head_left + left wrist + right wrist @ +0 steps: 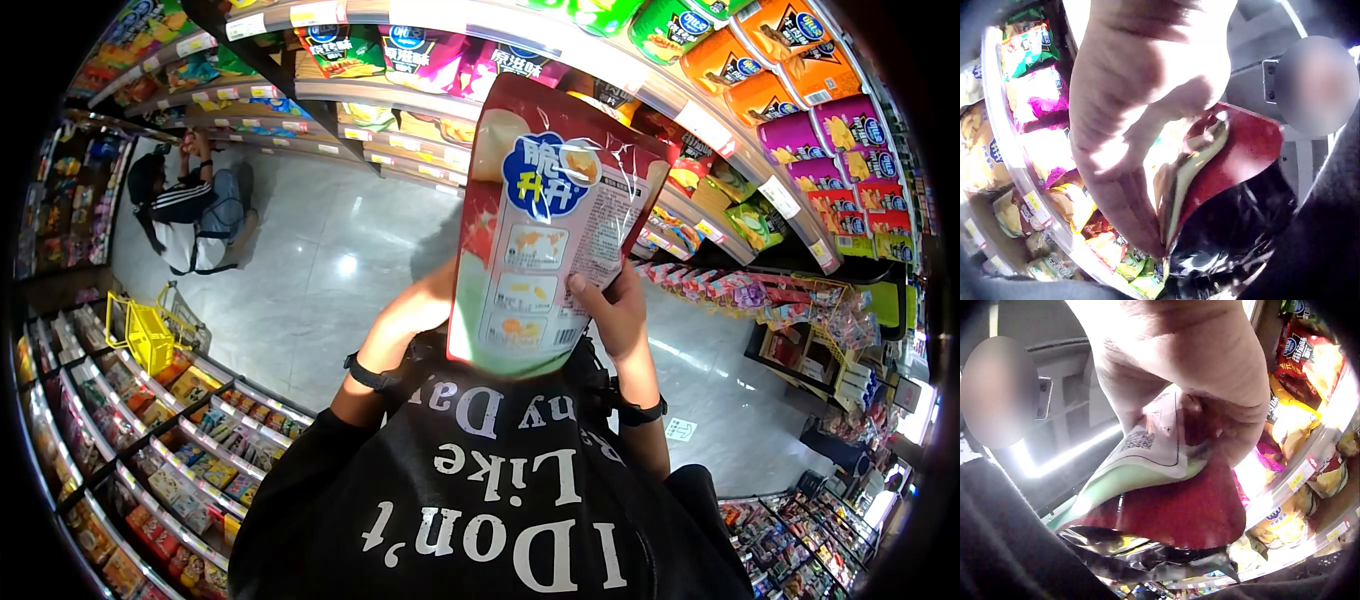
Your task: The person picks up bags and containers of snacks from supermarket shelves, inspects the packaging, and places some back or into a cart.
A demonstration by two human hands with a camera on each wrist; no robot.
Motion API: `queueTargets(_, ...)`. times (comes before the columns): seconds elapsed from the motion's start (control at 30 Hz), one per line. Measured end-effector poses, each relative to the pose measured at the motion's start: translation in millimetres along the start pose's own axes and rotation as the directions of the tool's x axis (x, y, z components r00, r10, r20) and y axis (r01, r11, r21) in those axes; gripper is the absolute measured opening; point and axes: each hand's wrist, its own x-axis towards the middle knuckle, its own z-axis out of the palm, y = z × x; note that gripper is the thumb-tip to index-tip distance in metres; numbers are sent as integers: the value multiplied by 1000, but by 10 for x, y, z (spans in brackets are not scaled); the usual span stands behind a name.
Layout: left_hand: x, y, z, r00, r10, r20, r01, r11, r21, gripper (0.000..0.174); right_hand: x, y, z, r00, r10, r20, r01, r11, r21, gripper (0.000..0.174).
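Note:
A large snack pouch (pixel 530 230), red with a white printed panel and a blue logo, stands tilted in front of the chest. My left hand (pixel 425 300) holds its left side, the fingers hidden behind it in the head view; in the left wrist view they lie along the pouch's back. With the thumb on the printed front, my right hand (pixel 618 312) grips the right edge. The right wrist view shows the pouch's red lower end (pixel 1172 512). Glossy black plastic (pixel 1229 225) lies close beside the pouch.
Shelves of bagged chips (pixel 430 55) curve across the front and right. A yellow basket (pixel 150 335) sits by low shelves of boxed goods (pixel 200 470) at left. Someone in a striped black top (pixel 185 205) crouches on the grey tile floor (pixel 330 230). Hanging packets (pixel 745 290) line the right.

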Motion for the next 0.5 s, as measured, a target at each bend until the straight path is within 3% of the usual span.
queueTargets(0.03,55,66,70,985,71,-155,-88,991,-104,55,14,-7,0,1000,-1,-1,1,1000,0,43)
queueTargets(0.07,63,206,60,973,-218,-70,166,882,-441,61,26,-13,-4,1000,6,-20,-6,1000,-11,43)
queueTargets(0.1,61,203,32,974,-218,-68,167,882,-441,61,33,-19,-5,999,13,-39,-14,1000,-21,43)
queueTargets(0.17,30,178,-37,989,-100,108,140,872,-470,71,38,-51,16,999,25,-47,-26,999,-35,43)
queueTargets(0.2,36,188,30,996,-82,-24,64,905,-420,60,33,-57,27,998,37,-55,-40,998,-48,43)
queueTargets(0.23,29,238,46,996,-82,-24,65,905,-420,60,25,-48,33,998,38,-55,-40,998,-47,43)
queueTargets(0.3,4,405,62,991,-124,52,128,988,-88,52,5,-25,40,1000,21,-10,-21,998,-55,43)
queueTargets(0.5,-6,317,68,996,-46,-81,17,946,-324,50,-39,-14,-50,997,20,72,-24,998,50,51)
